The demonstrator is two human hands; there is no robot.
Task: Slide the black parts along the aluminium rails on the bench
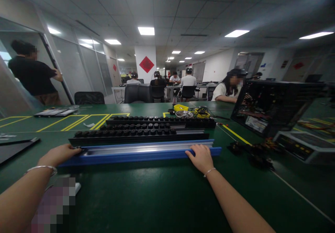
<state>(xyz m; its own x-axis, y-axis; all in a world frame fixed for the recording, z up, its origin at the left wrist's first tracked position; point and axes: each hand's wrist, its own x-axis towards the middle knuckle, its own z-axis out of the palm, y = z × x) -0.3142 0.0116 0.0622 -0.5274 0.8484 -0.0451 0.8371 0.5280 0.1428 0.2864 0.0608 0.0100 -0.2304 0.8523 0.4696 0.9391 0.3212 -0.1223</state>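
Observation:
A long blue rail [141, 156] with a shiny metal channel along its middle lies across the green table in front of me. My left hand [59, 155] is at the rail's left end, thumb and fingers pinched on a small black piece [83, 150] at the channel. That piece is too small and dark to make out further. Near the right end, my right hand [202, 157] is closed over the rail, fingers on its far side and thumb at the near edge. Just beyond, black rails [146, 132] carry rows of round black pieces, parallel to the blue one.
An open black computer case [269, 107] and a power supply [306, 147] with cables stand at the right. Farther back are yellow trays [180, 108] and a metal dish [184, 114]. A dark panel [15, 151] lies at the left. One person [227, 88] sits across the table.

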